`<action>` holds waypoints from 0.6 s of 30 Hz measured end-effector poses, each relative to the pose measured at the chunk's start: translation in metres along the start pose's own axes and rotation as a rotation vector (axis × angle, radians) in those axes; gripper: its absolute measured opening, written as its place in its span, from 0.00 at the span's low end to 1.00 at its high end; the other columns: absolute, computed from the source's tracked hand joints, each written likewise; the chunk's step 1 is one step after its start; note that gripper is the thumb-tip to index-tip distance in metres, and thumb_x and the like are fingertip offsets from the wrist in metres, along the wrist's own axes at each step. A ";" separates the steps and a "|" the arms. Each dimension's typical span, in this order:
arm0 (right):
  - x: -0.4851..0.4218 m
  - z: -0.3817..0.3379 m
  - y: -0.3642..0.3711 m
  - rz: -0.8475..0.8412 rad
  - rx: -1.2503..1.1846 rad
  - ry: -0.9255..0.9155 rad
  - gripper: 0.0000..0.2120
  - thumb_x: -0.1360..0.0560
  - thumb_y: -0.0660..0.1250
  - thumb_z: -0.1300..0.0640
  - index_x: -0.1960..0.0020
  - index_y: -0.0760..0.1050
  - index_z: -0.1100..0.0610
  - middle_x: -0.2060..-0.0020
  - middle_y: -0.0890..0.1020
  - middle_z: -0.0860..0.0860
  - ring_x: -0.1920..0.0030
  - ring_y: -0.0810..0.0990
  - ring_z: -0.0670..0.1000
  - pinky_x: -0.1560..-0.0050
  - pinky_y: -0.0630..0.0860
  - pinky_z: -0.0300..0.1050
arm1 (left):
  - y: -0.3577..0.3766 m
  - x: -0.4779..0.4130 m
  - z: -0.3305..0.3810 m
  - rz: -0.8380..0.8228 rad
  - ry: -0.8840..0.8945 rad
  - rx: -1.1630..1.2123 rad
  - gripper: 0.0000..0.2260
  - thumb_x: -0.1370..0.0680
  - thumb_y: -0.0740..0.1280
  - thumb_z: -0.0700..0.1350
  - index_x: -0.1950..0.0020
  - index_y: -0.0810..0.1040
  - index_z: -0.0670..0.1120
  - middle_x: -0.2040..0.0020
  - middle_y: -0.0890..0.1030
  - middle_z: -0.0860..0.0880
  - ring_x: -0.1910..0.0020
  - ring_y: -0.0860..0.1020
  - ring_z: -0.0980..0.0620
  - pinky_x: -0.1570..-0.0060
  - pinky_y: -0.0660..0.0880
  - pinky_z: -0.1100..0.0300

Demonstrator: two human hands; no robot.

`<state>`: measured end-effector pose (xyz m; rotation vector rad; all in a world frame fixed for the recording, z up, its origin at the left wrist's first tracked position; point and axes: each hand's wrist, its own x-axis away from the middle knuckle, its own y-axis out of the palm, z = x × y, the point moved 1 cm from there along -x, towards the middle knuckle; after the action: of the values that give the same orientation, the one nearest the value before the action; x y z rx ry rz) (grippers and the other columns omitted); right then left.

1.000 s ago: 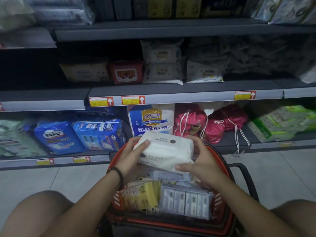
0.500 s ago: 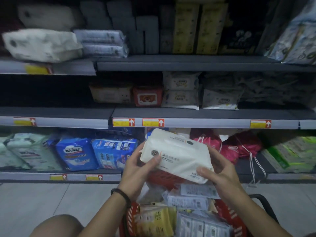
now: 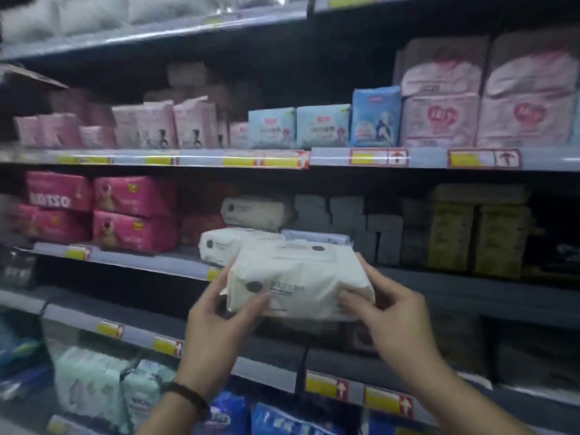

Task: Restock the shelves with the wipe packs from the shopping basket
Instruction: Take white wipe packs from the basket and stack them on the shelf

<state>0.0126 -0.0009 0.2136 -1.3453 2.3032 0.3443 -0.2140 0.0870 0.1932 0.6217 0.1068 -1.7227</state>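
Observation:
I hold a white wipe pack in front of the shelving, raised to the height of the middle shelf. My left hand grips its left end and my right hand grips its right end. Just behind it, two matching white wipe packs lie on that shelf: one at the shelf's front and one higher up behind it. The shopping basket is out of view.
Pink packs fill the shelf to the left, grey packs and yellow-green packs to the right. The shelf above holds pink and light blue packs. Lower shelves carry green-white and blue packs.
Both hands lifted the white wipe pack out of the basket and up to the middle shelf. The view rose with it, so the basket dropped out of sight.

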 end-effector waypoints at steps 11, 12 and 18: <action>-0.181 -0.002 0.141 -0.061 0.211 -0.073 0.26 0.23 0.78 0.59 0.27 0.79 0.46 0.34 0.84 0.44 0.35 0.82 0.46 0.29 0.79 0.51 | -0.063 -0.175 -0.006 0.188 0.164 -0.239 0.26 0.25 0.79 0.43 0.30 0.78 0.60 0.41 0.87 0.53 0.41 0.85 0.49 0.42 0.83 0.47; -0.188 0.002 0.146 -0.036 0.249 -0.059 0.25 0.23 0.78 0.59 0.28 0.80 0.48 0.35 0.85 0.45 0.36 0.82 0.46 0.29 0.79 0.50 | -0.063 -0.184 -0.013 0.187 0.155 -0.274 0.24 0.24 0.78 0.44 0.30 0.78 0.60 0.42 0.86 0.55 0.42 0.85 0.52 0.42 0.83 0.49; -0.202 0.013 0.164 -0.005 0.403 -0.049 0.20 0.23 0.78 0.58 0.32 0.83 0.51 0.46 0.86 0.45 0.47 0.80 0.45 0.42 0.75 0.37 | -0.065 -0.216 -0.037 0.253 0.062 -0.443 0.18 0.20 0.72 0.53 0.30 0.76 0.61 0.44 0.85 0.58 0.46 0.84 0.52 0.41 0.81 0.43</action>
<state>-0.0412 0.2386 0.3004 -1.1248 2.1779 -0.0878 -0.2364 0.3087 0.2435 0.3423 0.4234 -1.3748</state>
